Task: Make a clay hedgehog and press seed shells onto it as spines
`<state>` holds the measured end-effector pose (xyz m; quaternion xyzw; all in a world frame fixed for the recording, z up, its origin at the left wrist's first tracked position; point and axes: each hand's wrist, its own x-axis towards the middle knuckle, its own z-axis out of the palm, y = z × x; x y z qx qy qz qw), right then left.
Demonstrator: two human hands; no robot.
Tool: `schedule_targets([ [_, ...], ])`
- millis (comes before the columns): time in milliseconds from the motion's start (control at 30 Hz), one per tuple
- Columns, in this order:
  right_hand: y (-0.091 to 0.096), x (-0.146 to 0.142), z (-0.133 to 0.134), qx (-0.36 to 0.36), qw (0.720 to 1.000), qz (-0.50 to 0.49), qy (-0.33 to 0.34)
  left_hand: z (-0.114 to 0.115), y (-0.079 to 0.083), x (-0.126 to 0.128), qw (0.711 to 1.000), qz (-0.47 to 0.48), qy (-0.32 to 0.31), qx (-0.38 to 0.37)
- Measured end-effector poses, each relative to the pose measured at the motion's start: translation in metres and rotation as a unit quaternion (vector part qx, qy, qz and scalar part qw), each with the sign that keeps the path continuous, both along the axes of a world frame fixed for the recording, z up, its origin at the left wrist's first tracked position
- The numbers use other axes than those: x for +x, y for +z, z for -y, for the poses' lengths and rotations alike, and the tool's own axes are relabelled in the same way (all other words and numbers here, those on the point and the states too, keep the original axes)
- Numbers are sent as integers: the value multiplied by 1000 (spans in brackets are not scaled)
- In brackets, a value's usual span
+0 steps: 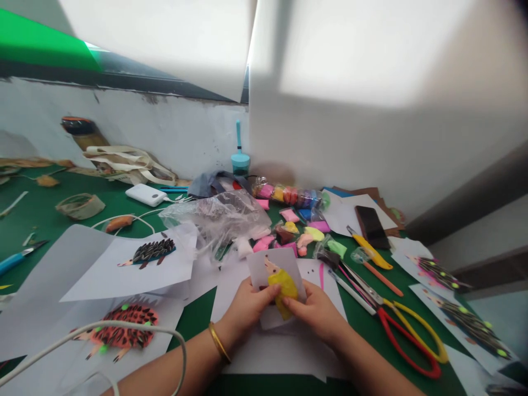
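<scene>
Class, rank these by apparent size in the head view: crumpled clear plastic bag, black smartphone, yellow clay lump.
1. Crumpled clear plastic bag.
2. Black smartphone and yellow clay lump look alike; the lump is nearer and partly covered, so unranked.

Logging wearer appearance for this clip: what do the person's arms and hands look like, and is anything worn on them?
Both forearms are bare, with no sleeves in view and no gloves. The left hand has a gold bangle at its wrist; the right hand shows no watch or bracelet.
</scene>
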<state>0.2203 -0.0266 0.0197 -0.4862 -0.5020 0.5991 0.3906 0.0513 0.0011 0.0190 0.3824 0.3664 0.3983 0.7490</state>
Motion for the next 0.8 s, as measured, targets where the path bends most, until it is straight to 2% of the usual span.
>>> schedule_targets([
  [433,2,0,-2,7,1000,7,-5,-1,-4,1,1000,-5,6,5],
  [600,-2,1,-1,0,1000,-8,-29,-1,-7,1,999,-23,-2,29],
  [800,-6,1,-3,14,999,-13,-32,-2,-7,2,999,-40,8,20],
])
